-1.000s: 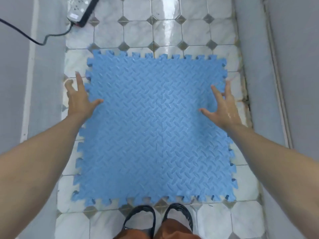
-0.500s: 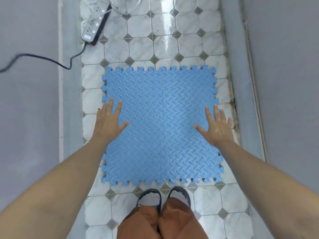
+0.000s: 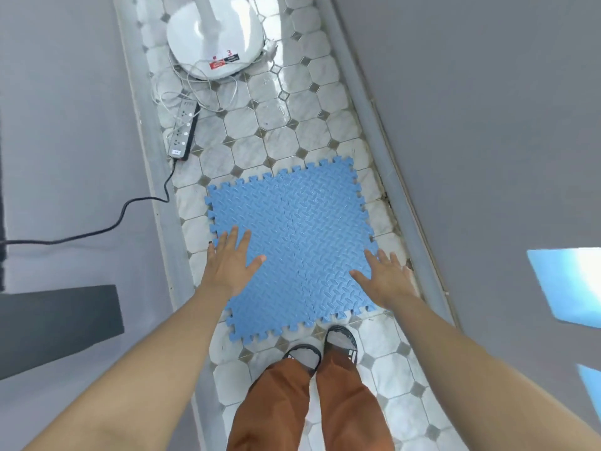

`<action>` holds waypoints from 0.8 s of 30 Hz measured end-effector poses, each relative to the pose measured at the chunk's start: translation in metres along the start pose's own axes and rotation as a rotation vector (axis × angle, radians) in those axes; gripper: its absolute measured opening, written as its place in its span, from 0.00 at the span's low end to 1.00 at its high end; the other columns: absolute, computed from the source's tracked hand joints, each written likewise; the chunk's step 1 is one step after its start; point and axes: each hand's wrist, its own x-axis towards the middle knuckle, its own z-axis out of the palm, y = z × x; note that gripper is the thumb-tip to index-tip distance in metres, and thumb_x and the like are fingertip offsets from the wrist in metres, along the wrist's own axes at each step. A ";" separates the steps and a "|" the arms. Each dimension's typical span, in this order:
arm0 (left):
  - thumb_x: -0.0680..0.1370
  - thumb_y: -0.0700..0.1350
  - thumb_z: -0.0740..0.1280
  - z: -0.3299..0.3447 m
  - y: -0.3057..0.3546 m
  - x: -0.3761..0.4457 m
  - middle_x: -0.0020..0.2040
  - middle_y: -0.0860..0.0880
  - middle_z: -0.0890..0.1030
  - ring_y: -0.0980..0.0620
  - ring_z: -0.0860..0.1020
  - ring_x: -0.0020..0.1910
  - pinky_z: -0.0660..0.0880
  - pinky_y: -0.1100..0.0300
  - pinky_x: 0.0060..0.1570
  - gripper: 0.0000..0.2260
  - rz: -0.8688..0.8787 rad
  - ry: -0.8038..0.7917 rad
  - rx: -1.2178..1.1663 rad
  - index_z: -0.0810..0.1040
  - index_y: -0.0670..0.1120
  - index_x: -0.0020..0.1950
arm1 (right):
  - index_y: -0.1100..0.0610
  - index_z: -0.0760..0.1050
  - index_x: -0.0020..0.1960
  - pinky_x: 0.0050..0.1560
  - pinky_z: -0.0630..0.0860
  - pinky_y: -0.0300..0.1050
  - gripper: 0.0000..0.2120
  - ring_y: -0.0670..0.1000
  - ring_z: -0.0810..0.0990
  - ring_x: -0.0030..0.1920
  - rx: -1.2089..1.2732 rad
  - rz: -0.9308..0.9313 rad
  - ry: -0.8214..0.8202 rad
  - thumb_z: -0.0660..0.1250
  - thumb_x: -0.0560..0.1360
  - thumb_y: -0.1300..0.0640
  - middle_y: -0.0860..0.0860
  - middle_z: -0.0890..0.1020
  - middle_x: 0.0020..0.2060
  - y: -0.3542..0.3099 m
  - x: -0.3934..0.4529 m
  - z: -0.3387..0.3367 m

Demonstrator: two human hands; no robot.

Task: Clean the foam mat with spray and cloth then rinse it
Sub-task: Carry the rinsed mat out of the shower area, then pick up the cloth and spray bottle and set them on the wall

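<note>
A blue foam mat with jigsaw edges lies flat on the tiled floor in front of my feet. My left hand is spread with straight fingers over the mat's near left part. My right hand is spread the same way over its near right edge. Neither hand holds anything. I cannot tell whether the palms touch the mat or hover above it. No spray bottle or cloth is in view.
A black power strip with a black cable lies on the floor beyond the mat, left. A white fan base with tangled white cords stands farther back. Grey walls close in on both sides. A dark panel sits at the left.
The view has pulled back and up, so the mat looks smaller and the fan base has come into sight. Both hands stay spread, now nearer the mat's front edge.
</note>
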 end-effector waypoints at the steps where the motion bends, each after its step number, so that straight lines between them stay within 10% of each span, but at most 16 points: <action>1: 0.80 0.63 0.51 -0.003 0.005 -0.007 0.79 0.45 0.45 0.44 0.45 0.78 0.44 0.44 0.74 0.32 0.012 -0.023 0.015 0.48 0.49 0.79 | 0.48 0.47 0.79 0.76 0.48 0.62 0.34 0.58 0.44 0.79 0.034 0.020 -0.004 0.50 0.79 0.35 0.53 0.48 0.80 0.003 -0.011 0.001; 12: 0.81 0.59 0.54 -0.012 0.091 -0.057 0.79 0.43 0.49 0.44 0.50 0.77 0.46 0.44 0.75 0.25 0.326 -0.138 0.339 0.63 0.48 0.75 | 0.49 0.57 0.77 0.74 0.58 0.58 0.30 0.57 0.55 0.77 0.498 0.346 0.120 0.56 0.78 0.39 0.53 0.62 0.76 0.091 -0.154 0.062; 24: 0.81 0.57 0.55 0.054 0.303 -0.158 0.78 0.42 0.52 0.43 0.60 0.74 0.53 0.46 0.74 0.24 0.826 -0.191 0.769 0.63 0.48 0.74 | 0.49 0.57 0.77 0.70 0.64 0.56 0.30 0.60 0.57 0.75 1.093 1.007 0.254 0.59 0.78 0.41 0.56 0.53 0.78 0.195 -0.399 0.252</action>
